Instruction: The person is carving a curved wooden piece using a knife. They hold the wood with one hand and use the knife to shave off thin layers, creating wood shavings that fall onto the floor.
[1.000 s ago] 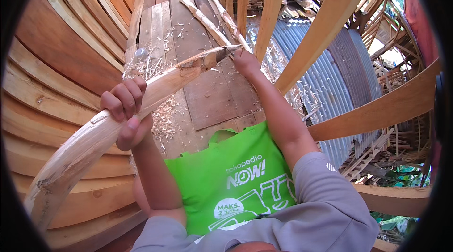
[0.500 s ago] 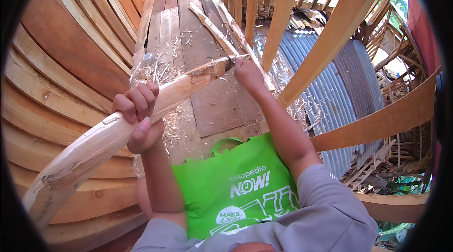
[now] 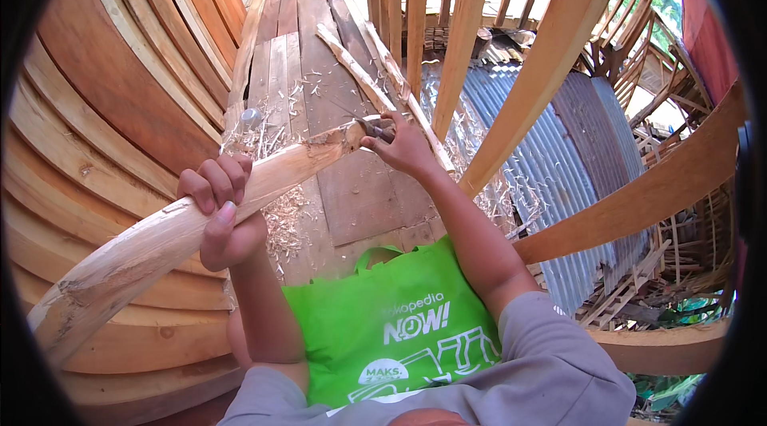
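A long pale peeled wooden pole (image 3: 160,241) slants from the lower left up to the middle of the view. Wrapped around its middle is my left hand (image 3: 222,206), thumb on the near side. At the pole's far end, where brown patches show, my right hand (image 3: 397,144) grips a knife (image 3: 379,130) by its dark handle. The thin blade points up and to the left, over the pole's tip; whether it touches the wood I cannot tell. Across my lap lies a green bag (image 3: 335,326) with white print.
Curled wood shavings (image 3: 288,218) litter the plank floor (image 3: 351,202). Two thin peeled poles (image 3: 351,67) lie ahead, near a small clear container (image 3: 251,118). A plank wall (image 3: 136,51) stands on the left; upright slats (image 3: 551,59) and corrugated metal sheets (image 3: 527,130) are on the right.
My right hand has turned over and drawn slightly back, so the knife's handle and blade now show. The pole and my left hand have shifted a little left and down.
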Tool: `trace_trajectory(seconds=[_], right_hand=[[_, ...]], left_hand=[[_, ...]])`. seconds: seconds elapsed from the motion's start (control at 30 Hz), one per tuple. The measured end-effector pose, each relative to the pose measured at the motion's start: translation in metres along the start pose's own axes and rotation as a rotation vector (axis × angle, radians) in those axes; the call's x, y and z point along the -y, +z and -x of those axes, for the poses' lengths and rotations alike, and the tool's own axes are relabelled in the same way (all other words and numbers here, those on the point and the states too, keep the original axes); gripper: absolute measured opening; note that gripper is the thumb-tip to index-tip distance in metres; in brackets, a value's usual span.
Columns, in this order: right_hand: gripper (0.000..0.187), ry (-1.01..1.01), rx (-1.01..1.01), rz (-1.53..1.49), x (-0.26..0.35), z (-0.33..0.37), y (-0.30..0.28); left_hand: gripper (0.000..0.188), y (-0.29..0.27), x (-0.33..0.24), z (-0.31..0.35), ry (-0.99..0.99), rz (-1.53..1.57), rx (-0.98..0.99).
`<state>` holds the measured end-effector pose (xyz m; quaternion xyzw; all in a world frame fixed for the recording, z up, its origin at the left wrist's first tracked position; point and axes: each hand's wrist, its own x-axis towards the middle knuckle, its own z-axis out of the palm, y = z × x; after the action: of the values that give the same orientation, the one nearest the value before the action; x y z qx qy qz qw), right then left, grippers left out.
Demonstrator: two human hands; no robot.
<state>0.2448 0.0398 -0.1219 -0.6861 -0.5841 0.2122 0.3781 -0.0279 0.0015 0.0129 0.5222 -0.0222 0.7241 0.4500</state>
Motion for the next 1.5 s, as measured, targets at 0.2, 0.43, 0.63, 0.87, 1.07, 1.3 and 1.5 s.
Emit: trace_trajectory(seconds=[0.2,0.43,0.63,0.87,1.07,1.3,1.5], right_hand=[[0.077,-0.309,0.078,-0.027,-0.005,0.009,-0.004],[0.065,-0.297,0.070,-0.013,-0.006,0.009,0.001],[0.067,-0.281,0.025,-0.019,-0.013,0.011,0.002],[0.070,-0.206,0.109,0.099,0.001,0.016,0.000],[0.063,-0.176,0.180,-0.248,-0.025,0.011,-0.006],[0.055,0.210,0.064,0.015,-0.042,0.003,-0.004],[0.058,0.133,0.066,0.031,-0.037,0.000,0.007]], left_hand=[[0.025,0.021,-0.028,0.001,-0.042,-0.005,-0.097],[0.025,0.018,-0.024,0.006,-0.037,-0.050,-0.123],[0.023,0.011,-0.016,0.009,-0.024,-0.061,-0.020],[0.021,0.023,0.016,0.015,0.252,-0.229,-0.237],[0.019,-0.002,0.014,0.016,0.061,-0.079,0.104],[0.022,0.006,0.005,0.012,0.053,-0.037,0.077],[0.023,0.005,-0.012,0.001,0.043,-0.030,0.109]])
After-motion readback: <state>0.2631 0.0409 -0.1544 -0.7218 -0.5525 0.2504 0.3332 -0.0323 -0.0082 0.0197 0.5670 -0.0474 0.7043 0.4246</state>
